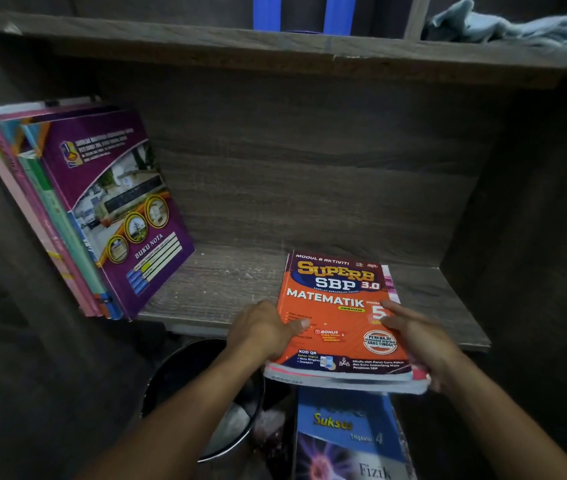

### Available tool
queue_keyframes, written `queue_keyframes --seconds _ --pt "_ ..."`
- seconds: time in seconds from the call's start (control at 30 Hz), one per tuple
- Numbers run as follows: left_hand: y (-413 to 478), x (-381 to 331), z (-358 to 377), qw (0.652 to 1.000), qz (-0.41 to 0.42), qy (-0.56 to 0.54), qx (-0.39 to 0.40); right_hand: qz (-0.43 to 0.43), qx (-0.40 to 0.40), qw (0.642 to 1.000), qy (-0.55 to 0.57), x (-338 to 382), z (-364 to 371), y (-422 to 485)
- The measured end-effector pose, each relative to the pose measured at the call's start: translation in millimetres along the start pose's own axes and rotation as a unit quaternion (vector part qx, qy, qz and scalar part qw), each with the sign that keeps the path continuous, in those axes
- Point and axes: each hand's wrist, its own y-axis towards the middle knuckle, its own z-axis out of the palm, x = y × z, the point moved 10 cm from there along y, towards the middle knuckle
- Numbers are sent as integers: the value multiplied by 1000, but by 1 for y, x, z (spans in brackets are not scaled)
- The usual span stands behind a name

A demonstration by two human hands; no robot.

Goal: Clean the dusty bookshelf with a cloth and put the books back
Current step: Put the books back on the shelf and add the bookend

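Your left hand [261,327] and right hand [420,337] clasp opposite long edges of the orange Matematik workbook [337,306], thumbs on its cover, with at least one more book held beneath it, lower centre of the frame. The stack lies flat, long axis running front to back, its far end on the shelf board [226,282] and its near end overhanging. The leaning row of books [109,209] stands well apart at left, nearer your left hand. Below, a dark bin [185,375] holds something pale, beside a Fizik book [348,438]. The cloth [510,29] sits upper right.
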Motion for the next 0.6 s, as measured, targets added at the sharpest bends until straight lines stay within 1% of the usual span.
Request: queue_keyframes --seconds 0.2,0.3,0.4,0.47,0.5,0.53,0.6 --pt "6 -16 0 1000 5 16 -2 -19 6 1000 12 8 -12 1" --pt "4 -19 -5 1000 -3 7 -9 -33 10 999 28 6 -14 -3" --pt "3 -26 -9 1000 2 -19 -7 -45 10 999 14 -1 -11 -7" --pt "2 -31 -3 996 -2 -82 39 -55 7 998 1 -2 -8 -11" --pt "1 -33 2 987 -7 -138 78 -59 4 998 4 -3 -8 -13" --pt "-2 -34 6 972 -18 -201 124 -61 3 998 7 -4 -7 -16" --pt "-8 -32 12 926 -53 -312 206 -58 7 998 13 -7 -7 -20"
